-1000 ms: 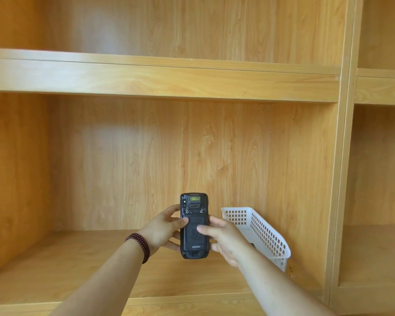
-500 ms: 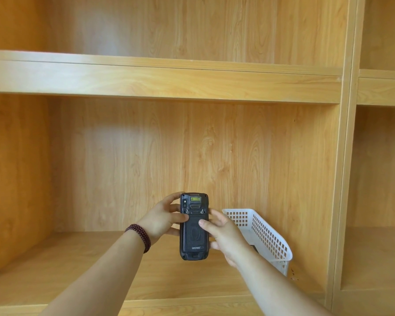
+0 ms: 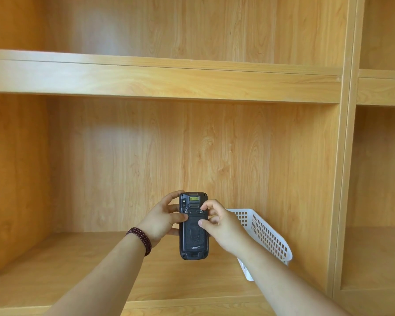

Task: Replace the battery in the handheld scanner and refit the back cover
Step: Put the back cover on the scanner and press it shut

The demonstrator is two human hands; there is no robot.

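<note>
In the head view, the handheld scanner point(image 3: 193, 225) stands upright just below the centre of the frame, held in the air in front of a wooden shelf point(image 3: 78, 265), its long axis running straight up and down the picture and its back cover point(image 3: 193, 233) facing the camera. The left hand point(image 3: 161, 221) wraps the scanner's left edge from that side, thumb laid across the cover's upper left, fingers behind the top; it is clamped on the body. The right hand point(image 3: 221, 225) comes in from the lower right, thumb pressed on the cover's right edge and forefinger curled at the right-hand one of two small latches point(image 3: 201, 211) near the top of the cover. Both hands touch the scanner, with the device between them. The relation that matters: the latches sit across the short axis, at the upper end, and the right hand is the nearer one to work them. A white basket point(image 3: 267, 236) leans at the right, behind the right wrist; its contents are hidden.
</note>
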